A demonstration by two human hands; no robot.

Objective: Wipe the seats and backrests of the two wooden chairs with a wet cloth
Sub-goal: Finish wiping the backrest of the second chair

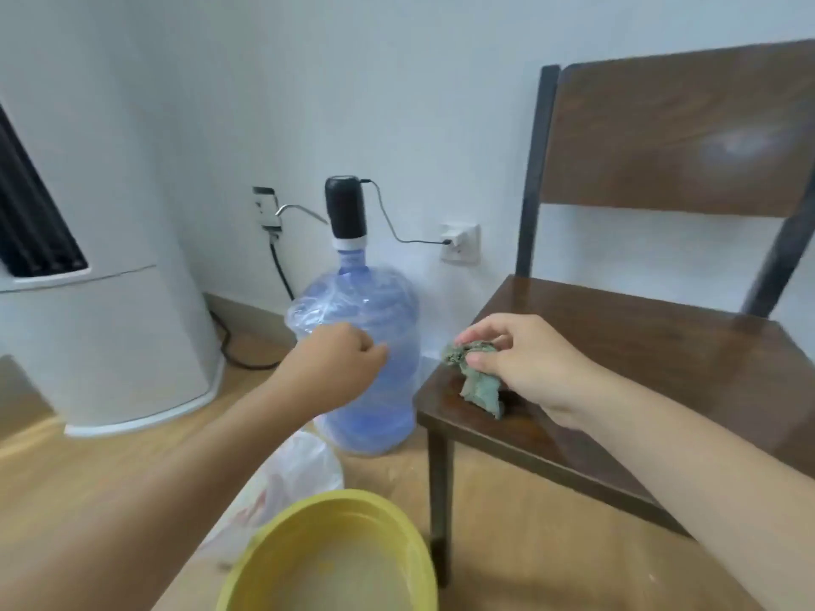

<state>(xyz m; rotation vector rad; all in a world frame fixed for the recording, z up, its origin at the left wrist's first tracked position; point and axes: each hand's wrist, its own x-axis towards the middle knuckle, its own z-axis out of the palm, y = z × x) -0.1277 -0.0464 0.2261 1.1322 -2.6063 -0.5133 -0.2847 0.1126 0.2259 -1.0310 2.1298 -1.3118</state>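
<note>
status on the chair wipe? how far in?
Early. Done: the cloth is out of the yellow basin, and a wet-looking smear shows on the seat corner beside it. In hand: the right hand pinches the bunched cloth on the front left corner of the wooden chair seat; the left hand is closed, empty. Left: most of this seat, its backrest, and a second chair, not in view.

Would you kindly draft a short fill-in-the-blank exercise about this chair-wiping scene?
1. The green cloth is pinched by the ____ hand.
2. The cloth hangs over the front corner of the wooden chair's ____.
3. The basin on the floor is ____ in colour.
4. The left hand is closed in front of the blue water ____.

Missing words: right; seat; yellow; bottle
</note>
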